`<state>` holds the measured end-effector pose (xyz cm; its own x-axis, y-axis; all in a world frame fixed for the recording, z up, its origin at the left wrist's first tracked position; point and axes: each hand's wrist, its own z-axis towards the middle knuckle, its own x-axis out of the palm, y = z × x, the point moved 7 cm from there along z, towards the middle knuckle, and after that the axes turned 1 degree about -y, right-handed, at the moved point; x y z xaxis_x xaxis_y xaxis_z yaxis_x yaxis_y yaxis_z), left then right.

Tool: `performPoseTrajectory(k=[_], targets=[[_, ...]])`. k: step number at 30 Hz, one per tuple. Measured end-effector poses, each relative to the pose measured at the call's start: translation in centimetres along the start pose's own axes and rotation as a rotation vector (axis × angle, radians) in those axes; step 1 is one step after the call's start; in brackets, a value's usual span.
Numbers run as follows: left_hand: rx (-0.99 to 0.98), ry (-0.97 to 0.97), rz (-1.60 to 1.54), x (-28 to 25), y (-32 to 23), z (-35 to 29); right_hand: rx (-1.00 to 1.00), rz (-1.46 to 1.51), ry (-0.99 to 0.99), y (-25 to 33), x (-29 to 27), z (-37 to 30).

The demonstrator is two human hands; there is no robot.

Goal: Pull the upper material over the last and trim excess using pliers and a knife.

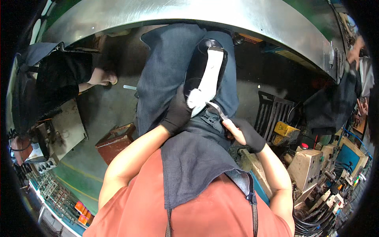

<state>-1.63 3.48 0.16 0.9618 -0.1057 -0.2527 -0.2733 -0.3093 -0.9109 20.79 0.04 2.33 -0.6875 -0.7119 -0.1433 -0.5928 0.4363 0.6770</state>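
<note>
Across my lap lies a black shoe (pixel 224 65) with a long white sole-shaped surface facing up. My left hand (pixel 177 112), in a dark fingerless-looking glove, is closed around the shoe's near left side; most of its fingers are hidden behind it. A small white blurred patch (pixel 194 98) shows at the near end of the white surface. My right hand (pixel 244 133), gloved alike with a bare thumb, grips a curved metal tool (pixel 215 107). The tool's tip is close to the shoe's near end; whether it touches, I cannot tell. A dark apron (pixel 205 166) covers my lap.
A metal bench edge (pixel 197 12) runs ahead of my knees. At left are a person's dark-clothed legs (pixel 65 75) and a reddish-brown box (pixel 114 142). To the right stand a machine control box (pixel 304 168), a yellow part (pixel 285 132), cables and another worker's hand (pixel 355 51).
</note>
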Motion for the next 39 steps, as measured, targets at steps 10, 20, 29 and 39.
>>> performPoseTrajectory(k=[10,20,29,39], targets=[[0.183,0.188,0.016,1.8,3.7,0.2,-0.508,-0.349,-0.171,12.6,-2.3,-0.4],[0.23,0.083,0.097,-0.5,-0.1,-1.2,-0.661,-0.445,-0.317,8.7,-0.1,0.3],[0.21,0.072,0.208,-2.8,-2.8,-1.7,-0.245,-0.152,-0.325,3.2,-0.2,1.1],[0.352,-0.144,0.095,-5.4,-9.8,4.3,-0.084,0.308,-0.346,0.7,-1.1,-3.2]])
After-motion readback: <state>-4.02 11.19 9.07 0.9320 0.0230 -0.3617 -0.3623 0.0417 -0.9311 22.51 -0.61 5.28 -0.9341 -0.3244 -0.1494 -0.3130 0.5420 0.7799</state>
